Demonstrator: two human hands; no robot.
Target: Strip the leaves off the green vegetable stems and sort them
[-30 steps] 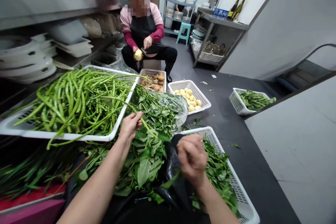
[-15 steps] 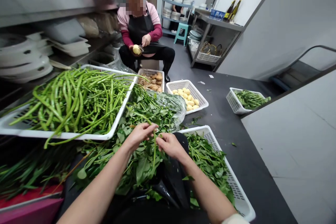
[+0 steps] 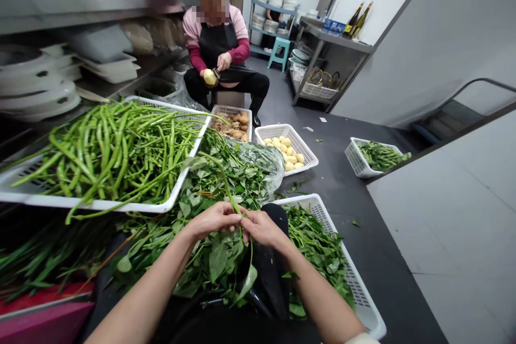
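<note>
My left hand (image 3: 220,219) is closed on a long green stem (image 3: 223,177), whose upper end points up and to the left. My right hand (image 3: 260,226) touches it at the fingertips, closed on the lower part of the same stem, where a leaf hangs down. Below both hands lies a heap of leafy greens (image 3: 220,260). To the left, a white basket (image 3: 155,207) holds many long leafless stems (image 3: 108,156). On the right, another white basket (image 3: 365,285) contains leafy greens (image 3: 318,252).
A person (image 3: 220,37) sits ahead, peeling a potato (image 3: 209,76). Before them stand a basket of unpeeled potatoes (image 3: 237,126) and a basket of peeled ones (image 3: 288,153). Metal shelves (image 3: 92,5) line the left. A small basket (image 3: 358,164) of greens stands far right.
My hands have come together around the stem, slightly lower in view. The stem stands more visibly above my left hand, and a leaf now hangs below my right. The view has shifted slightly.
</note>
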